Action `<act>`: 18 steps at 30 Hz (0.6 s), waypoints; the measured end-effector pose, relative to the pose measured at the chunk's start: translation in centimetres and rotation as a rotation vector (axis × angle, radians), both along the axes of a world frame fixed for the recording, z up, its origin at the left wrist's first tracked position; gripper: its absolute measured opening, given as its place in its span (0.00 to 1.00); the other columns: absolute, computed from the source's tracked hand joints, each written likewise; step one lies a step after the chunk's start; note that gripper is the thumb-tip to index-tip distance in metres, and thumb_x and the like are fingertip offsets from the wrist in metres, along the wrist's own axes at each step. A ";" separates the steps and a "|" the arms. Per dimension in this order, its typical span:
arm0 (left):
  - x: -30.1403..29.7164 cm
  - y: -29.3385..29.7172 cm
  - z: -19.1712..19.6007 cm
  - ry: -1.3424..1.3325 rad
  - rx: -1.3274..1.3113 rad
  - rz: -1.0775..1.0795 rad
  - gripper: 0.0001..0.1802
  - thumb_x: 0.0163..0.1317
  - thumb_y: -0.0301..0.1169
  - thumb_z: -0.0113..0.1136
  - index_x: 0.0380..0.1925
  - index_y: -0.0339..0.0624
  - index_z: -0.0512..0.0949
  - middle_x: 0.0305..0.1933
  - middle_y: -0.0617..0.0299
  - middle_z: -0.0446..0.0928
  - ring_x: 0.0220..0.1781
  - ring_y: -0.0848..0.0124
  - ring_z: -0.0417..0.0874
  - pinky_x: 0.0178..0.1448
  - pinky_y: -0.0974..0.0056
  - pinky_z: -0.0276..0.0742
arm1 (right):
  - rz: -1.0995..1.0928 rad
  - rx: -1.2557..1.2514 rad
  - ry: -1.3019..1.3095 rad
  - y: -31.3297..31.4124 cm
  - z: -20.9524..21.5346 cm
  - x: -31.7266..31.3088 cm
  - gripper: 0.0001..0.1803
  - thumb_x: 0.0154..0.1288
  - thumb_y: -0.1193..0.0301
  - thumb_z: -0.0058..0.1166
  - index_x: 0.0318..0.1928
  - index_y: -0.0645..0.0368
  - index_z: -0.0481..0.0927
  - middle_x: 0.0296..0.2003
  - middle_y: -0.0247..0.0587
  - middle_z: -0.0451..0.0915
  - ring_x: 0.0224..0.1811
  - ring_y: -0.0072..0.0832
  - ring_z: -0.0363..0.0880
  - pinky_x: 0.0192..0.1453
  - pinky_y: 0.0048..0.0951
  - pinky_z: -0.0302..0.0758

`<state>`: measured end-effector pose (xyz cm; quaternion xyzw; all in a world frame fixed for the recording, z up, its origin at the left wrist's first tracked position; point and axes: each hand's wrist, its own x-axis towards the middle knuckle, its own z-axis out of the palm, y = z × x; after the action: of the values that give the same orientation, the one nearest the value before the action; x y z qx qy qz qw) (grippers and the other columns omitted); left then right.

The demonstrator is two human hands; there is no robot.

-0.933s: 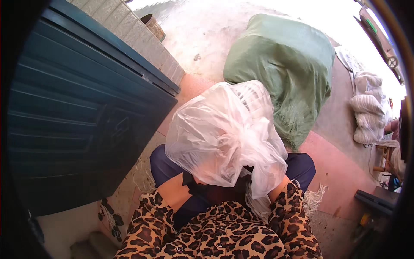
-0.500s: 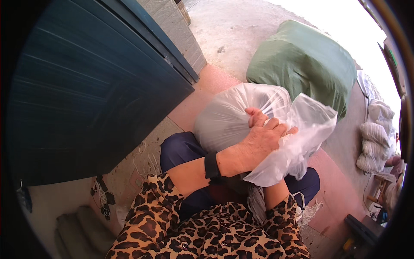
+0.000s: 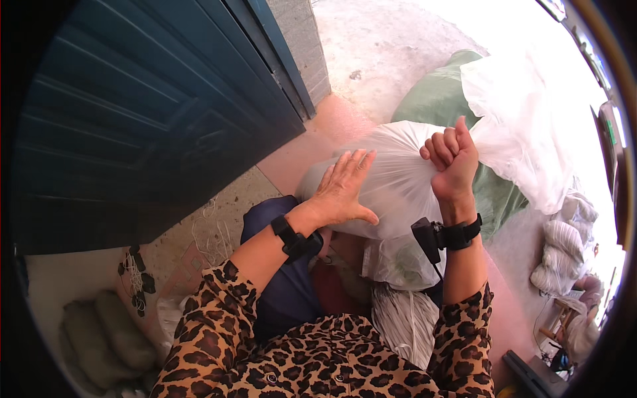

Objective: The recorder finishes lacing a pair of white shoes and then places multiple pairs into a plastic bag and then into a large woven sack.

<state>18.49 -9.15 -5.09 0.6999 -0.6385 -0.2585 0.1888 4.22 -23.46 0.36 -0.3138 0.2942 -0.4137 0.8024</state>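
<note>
A large, full white plastic bag (image 3: 398, 149) stands in front of my knees, its film pleated toward a gathered neck. My right hand (image 3: 454, 162) is closed in a fist round that neck, thumb up. Beyond the fist, the bag's loose top (image 3: 524, 126) flares out to the right over a green sack (image 3: 431, 89). My left hand (image 3: 342, 192) is open, fingers spread, over the bag's near left side; whether it touches the film I cannot tell. Below the bag are a smaller clear bag (image 3: 403, 265) and a bundle of pale strands (image 3: 406, 322).
A dark blue door (image 3: 152, 126) fills the left side, beside a grey wall (image 3: 298, 40). Rolled dark green pieces (image 3: 109, 338) and a cord (image 3: 137, 282) lie at the lower left. Wrapped pale bundles (image 3: 561, 255) stand at the right, and a dark flat object (image 3: 531, 375) lies at the lower right.
Both hands were together at the bag's neck. My left hand has come away to the left and opened; my right has risen into view with the neck, and the loose top swung up and right.
</note>
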 end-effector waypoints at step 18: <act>-11.5 -2.5 -7.5 0.515 -0.290 0.317 0.59 0.34 0.48 0.71 0.64 0.40 0.47 0.65 0.47 0.49 0.66 0.48 0.51 0.65 0.50 0.52 | -0.126 0.254 0.023 2.6 -1.2 -6.9 0.28 0.69 0.57 0.34 0.11 0.46 0.48 0.08 0.23 0.44 0.11 0.18 0.39 0.18 0.22 0.45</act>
<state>6.96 -11.61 -12.56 0.6679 -0.4833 -0.3010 0.4793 -2.72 -20.83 -0.81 -0.1952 0.3725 -0.4190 0.8047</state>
